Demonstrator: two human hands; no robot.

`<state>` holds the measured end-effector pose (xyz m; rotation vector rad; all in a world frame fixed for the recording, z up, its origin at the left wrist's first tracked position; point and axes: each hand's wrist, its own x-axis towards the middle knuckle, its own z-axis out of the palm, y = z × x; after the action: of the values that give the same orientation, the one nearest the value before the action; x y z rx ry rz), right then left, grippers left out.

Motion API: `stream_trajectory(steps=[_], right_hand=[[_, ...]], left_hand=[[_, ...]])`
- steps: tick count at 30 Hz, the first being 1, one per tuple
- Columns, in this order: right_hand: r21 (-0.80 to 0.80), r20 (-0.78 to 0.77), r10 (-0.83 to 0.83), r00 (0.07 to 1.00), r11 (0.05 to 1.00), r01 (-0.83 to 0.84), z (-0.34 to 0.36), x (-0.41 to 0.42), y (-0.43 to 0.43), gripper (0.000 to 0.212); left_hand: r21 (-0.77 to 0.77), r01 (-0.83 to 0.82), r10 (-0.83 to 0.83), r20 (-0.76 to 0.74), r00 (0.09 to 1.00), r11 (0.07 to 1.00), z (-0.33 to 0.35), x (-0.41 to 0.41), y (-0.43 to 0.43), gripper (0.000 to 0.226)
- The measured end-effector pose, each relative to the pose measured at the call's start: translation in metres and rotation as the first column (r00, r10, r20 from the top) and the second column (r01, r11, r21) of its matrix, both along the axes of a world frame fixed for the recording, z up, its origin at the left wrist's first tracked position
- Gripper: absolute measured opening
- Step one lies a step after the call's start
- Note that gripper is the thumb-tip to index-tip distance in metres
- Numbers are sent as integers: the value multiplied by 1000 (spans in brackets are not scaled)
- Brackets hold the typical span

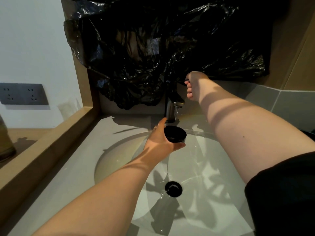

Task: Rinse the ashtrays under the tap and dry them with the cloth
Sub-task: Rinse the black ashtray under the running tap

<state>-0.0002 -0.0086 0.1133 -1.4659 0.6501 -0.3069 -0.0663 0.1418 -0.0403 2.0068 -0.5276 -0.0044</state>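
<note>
A round black ashtray (175,133) is gripped in my left hand (159,139) just below the spout of the metal tap (173,108), above the white sink basin (213,167). A thin stream of water runs from under the ashtray down toward the black drain (173,189). My right hand (194,86) is raised behind the tap with its fingers closed on the thin tap lever (181,80). No cloth is in view.
Crumpled black plastic sheeting (162,48) covers the wall behind the tap. A grey counter (81,150) surrounds the basin, with a wooden ledge (42,147) on the left. A dark double socket (23,94) sits on the left wall.
</note>
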Motion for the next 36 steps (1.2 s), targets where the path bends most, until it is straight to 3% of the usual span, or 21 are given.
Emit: stream_trajectory(steps=[5, 12, 18, 20, 23, 25, 26, 29, 32, 36], right_hand=[[33, 32, 17, 999, 999, -18, 3, 3, -1, 39], [-106, 14, 68, 998, 992, -66, -5, -7, -2, 36], [-19, 90, 57, 994, 998, -56, -21, -32, 0, 53], [45, 85, -3, 996, 999, 0, -47, -45, -1, 49], [6, -90, 31, 995, 1000, -31, -102, -71, 6, 40], [-12, -276, 143, 950, 988, -152, -127, -89, 12, 47], [34, -295, 229, 928, 973, -229, -133, -95, 11, 49], [142, -168, 396, 903, 916, -376, -131, -109, 8, 34], [112, -53, 381, 923, 921, -374, -131, -114, 5, 21], [115, 12, 391, 920, 914, -389, -135, -115, -6, 26]], left_hand=[[0, 11, -11, -11, 1000, 1000, -1, 0, 0, 107], [-1, 9, -9, -6, 1000, 1000, -2, 2, 0, 109], [-6, 2, -1, 22, 1000, 1000, -4, 4, 0, 108], [-14, -1, 1, 31, 1000, 1000, -5, 4, 1, 107], [-16, 5, -5, 21, 1000, 1000, -4, 2, 1, 106], [-25, 7, -7, -1, 1000, 1000, -4, 1, 0, 105], [-36, 9, -10, -9, 1000, 999, -4, 2, -1, 105], [-71, 35, -37, -23, 999, 997, -4, 3, -2, 107], [-101, 102, -110, -80, 991, 990, -3, 5, -2, 105], [-207, 212, -270, -316, 909, 955, -11, 12, 6, 66]])
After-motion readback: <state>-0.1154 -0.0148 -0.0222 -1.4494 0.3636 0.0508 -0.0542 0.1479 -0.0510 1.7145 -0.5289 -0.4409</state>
